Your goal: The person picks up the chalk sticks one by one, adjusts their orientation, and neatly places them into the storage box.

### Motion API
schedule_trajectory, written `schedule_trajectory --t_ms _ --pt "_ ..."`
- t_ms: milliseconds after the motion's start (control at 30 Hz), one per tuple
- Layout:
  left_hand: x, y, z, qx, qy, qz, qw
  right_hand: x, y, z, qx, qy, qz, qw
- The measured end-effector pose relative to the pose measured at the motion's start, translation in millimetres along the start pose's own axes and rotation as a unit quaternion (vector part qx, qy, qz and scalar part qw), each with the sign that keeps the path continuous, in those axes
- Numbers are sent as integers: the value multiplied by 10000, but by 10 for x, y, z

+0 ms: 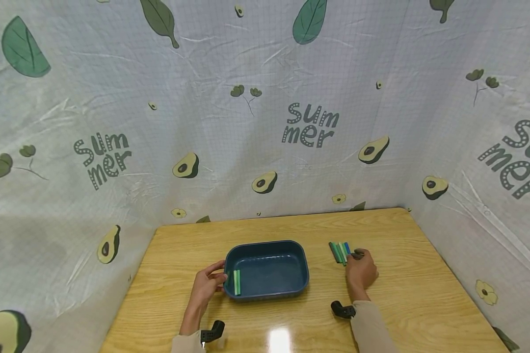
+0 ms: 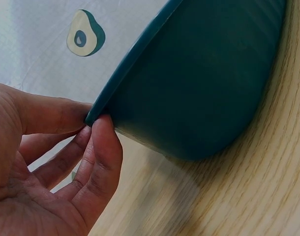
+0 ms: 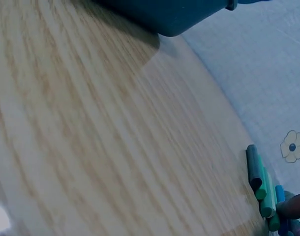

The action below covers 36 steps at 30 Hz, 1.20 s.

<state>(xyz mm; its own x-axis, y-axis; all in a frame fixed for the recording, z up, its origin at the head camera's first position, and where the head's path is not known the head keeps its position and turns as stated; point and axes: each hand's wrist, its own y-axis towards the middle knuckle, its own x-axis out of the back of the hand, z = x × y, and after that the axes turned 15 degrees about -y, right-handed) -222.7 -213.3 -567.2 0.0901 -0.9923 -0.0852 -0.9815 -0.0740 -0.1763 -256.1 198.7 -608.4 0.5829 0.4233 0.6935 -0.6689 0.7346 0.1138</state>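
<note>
Just left of the right hand (image 1: 361, 270), a row of slim sticks (image 1: 338, 254) lies side by side on the table (image 1: 424, 289). Right fingers are at the row's right side, by the blue stick (image 1: 347, 247); a dark piece (image 1: 357, 255) shows at them, can't tell if it's pinched. Left hand (image 1: 204, 289) pinches the tray (image 1: 269, 274) by its rim, at the left end.

Step looks like a pick-up. I'd take one stick off the outer side, grip mid-length, lift straight so neighbours don't roll. Left pinch only needs to steady the tray.

Looks: sticks are straight, cylindrical, dark green through lighter greens to blue, ends slightly staggered. Two pale green sticks (image 1: 238, 282) lie parallel inside the tray, just right of the left-hand pinch.
</note>
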Motion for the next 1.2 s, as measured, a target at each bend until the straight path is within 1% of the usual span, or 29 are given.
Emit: schedule_trajectory --t_ms 200,400,633,833,933,1067,1200 --pt "-9 -12 2 -57 29 -48 10000 40 8 -8 -103 290 64 9995" --pt "-14 3 20 -45 95 -94 9999 105 -2 1 -42 639 271 9976" --pt "-13 5 16 -40 63 -72 9999 219 5 57 322 949 571 9933" --pt "-9 -11 -1 -60 96 -47 9999 362 -1 112 828 892 815 9892" --pt "-9 -25 -13 -54 86 -33 9999 431 -6 142 955 788 983 9874" --pt "-6 -32 -24 -69 53 -2 10000 518 -10 180 885 807 1338 9838" --pt "-5 -33 -29 -73 52 28 10000 593 -20 211 612 1147 1832 9744"
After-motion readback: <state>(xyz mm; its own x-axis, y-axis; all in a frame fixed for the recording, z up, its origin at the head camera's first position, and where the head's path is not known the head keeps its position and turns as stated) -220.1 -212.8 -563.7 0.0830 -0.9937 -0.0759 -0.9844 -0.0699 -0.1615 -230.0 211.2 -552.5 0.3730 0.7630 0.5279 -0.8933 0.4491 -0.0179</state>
